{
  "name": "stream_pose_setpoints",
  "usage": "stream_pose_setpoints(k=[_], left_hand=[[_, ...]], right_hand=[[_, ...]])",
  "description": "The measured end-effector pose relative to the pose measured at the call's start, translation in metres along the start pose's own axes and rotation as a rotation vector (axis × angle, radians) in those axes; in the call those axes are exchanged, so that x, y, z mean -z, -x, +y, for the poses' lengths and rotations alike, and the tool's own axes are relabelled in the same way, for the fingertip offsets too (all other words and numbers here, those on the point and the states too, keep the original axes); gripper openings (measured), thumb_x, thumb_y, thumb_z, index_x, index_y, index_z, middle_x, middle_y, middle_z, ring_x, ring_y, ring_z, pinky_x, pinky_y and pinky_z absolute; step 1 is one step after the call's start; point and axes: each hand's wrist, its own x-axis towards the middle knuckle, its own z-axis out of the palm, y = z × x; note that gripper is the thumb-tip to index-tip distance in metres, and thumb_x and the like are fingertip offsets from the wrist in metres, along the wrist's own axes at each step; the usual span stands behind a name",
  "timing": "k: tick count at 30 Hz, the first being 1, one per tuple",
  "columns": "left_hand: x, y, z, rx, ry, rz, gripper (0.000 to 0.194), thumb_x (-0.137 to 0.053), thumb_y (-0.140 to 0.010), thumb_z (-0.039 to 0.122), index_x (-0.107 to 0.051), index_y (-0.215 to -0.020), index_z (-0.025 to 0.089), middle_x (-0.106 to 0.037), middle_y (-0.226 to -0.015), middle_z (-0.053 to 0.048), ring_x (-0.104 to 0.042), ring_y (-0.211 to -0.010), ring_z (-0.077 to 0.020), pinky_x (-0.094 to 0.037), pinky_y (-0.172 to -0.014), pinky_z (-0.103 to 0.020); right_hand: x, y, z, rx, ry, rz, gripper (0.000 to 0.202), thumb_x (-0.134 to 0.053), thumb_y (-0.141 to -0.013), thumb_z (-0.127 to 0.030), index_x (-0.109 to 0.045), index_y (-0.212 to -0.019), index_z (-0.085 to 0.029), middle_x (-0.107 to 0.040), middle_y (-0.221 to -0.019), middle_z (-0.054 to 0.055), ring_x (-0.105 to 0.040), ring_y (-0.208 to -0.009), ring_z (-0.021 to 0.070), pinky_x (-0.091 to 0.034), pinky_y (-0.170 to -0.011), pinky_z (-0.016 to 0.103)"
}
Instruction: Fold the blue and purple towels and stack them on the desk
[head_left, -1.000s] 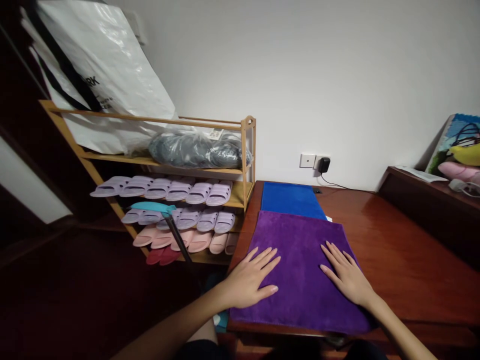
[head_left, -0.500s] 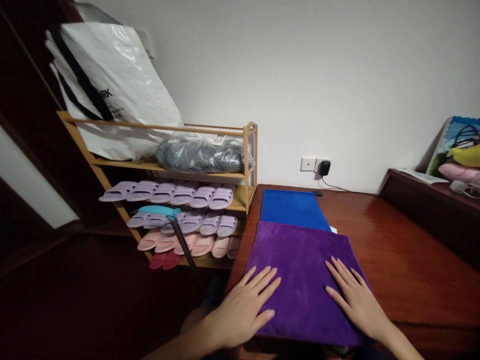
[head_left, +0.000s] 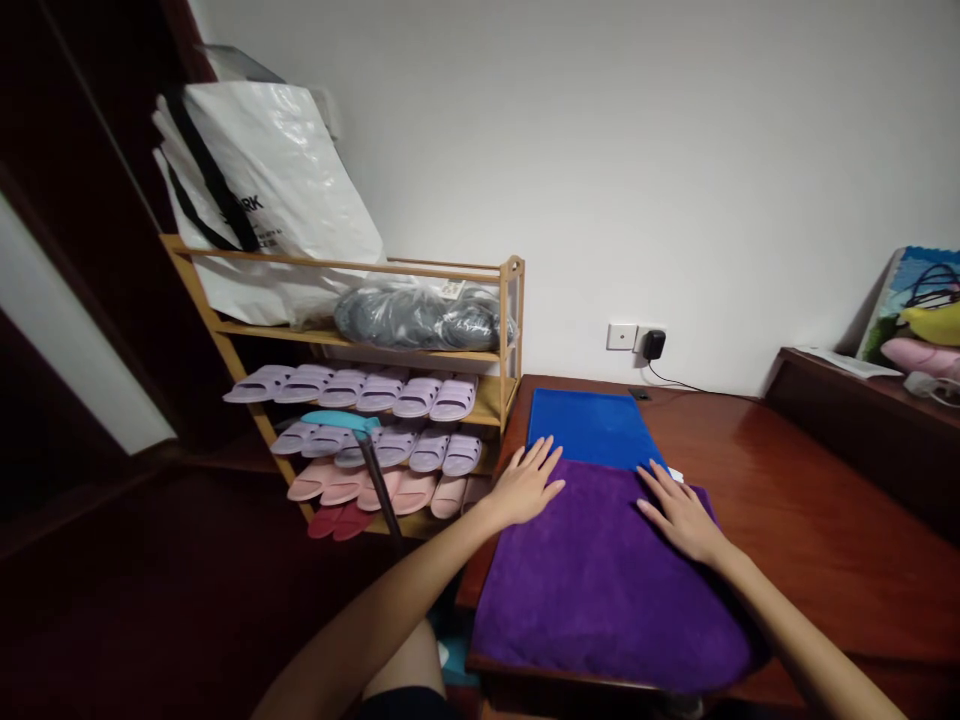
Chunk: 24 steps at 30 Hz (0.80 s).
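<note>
A purple cloth (head_left: 600, 590) lies spread over the near left part of the table, its front edge at the table's near edge. Behind it a blue cloth (head_left: 589, 420) lies flat, partly covered by the purple one. My left hand (head_left: 526, 485) rests with fingers spread on the purple cloth's far left corner, fingertips reaching to the blue cloth's edge. On the far right corner of the purple cloth lies my right hand (head_left: 681, 515), its fingers stretched out. A small white tag (head_left: 676, 476) shows beside the right fingertips. Neither hand holds anything.
The reddish-brown table (head_left: 825, 510) reaches to the right, with a raised ledge (head_left: 847, 400) there. A wooden shoe rack (head_left: 513, 330) with several slippers (head_left: 454, 398) stands on the left, a white bag (head_left: 277, 180) on top. A blue-topped pole (head_left: 341, 422) leans before it. A black plug (head_left: 654, 345) sits in the wall.
Both hands have slid forward over the purple cloth, from its middle to its far corners. The cloth now reaches closer to me, and the view has shifted slightly.
</note>
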Motion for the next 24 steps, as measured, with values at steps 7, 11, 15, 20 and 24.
stream_pose_setpoints(k=[7, 11, 15, 20, 24], left_hand=[[-0.023, 0.008, -0.013, 0.012, -0.01, -0.084, 0.06, -0.022, -0.096, 0.054, -0.021, -0.148, 0.023, -0.018, -0.154, -0.01, -0.01, -0.142, -0.0261, -0.016, -0.11, -0.049], [-0.016, 0.03, -0.002, -0.004, 0.007, -0.084, 0.058, -0.022, -0.097, 0.053, -0.021, -0.148, 0.025, -0.02, -0.154, -0.008, -0.01, -0.142, -0.0254, -0.015, -0.111, -0.047], [-0.006, 0.052, 0.006, -0.028, 0.012, -0.09, 0.056, -0.027, -0.097, 0.051, -0.024, -0.147, 0.027, -0.024, -0.153, -0.008, -0.016, -0.141, -0.0262, -0.018, -0.11, -0.047], [0.01, 0.062, 0.002, -0.085, 0.079, -0.065, 0.049, -0.037, -0.096, 0.047, -0.035, -0.141, 0.029, -0.042, -0.141, -0.008, -0.036, -0.13, -0.0265, -0.028, -0.104, -0.044], [0.018, 0.046, -0.019, -0.037, 0.2, -0.021, 0.037, -0.051, -0.091, 0.035, -0.052, -0.126, 0.025, -0.057, -0.116, -0.007, -0.05, -0.11, -0.0231, -0.036, -0.095, -0.037]], right_hand=[[-0.014, 0.016, 0.003, 0.006, 0.111, -0.029, 0.064, -0.022, -0.09, -0.062, -0.019, -0.147, -0.032, -0.016, -0.154, 0.001, -0.014, -0.141, 0.019, -0.02, -0.112, 0.047], [-0.016, 0.04, -0.007, 0.007, 0.129, 0.0, 0.063, -0.025, -0.091, -0.06, -0.016, -0.147, -0.033, -0.014, -0.154, 0.0, -0.015, -0.141, 0.0189, -0.021, -0.113, 0.046], [-0.017, 0.067, -0.024, -0.005, 0.116, 0.007, 0.064, -0.028, -0.09, -0.059, -0.013, -0.147, -0.034, -0.011, -0.154, 0.0, -0.013, -0.141, 0.0197, -0.02, -0.113, 0.047], [-0.007, 0.088, -0.021, 0.018, -0.062, -0.041, 0.057, -0.032, -0.091, -0.054, -0.02, -0.145, -0.038, -0.018, -0.153, -0.002, -0.019, -0.14, 0.0202, -0.023, -0.112, 0.046], [0.004, 0.089, 0.023, -0.056, -0.189, 0.069, 0.049, -0.037, -0.089, -0.053, -0.049, -0.131, -0.031, -0.047, -0.138, 0.005, -0.043, -0.127, 0.0227, -0.034, -0.105, 0.043]])
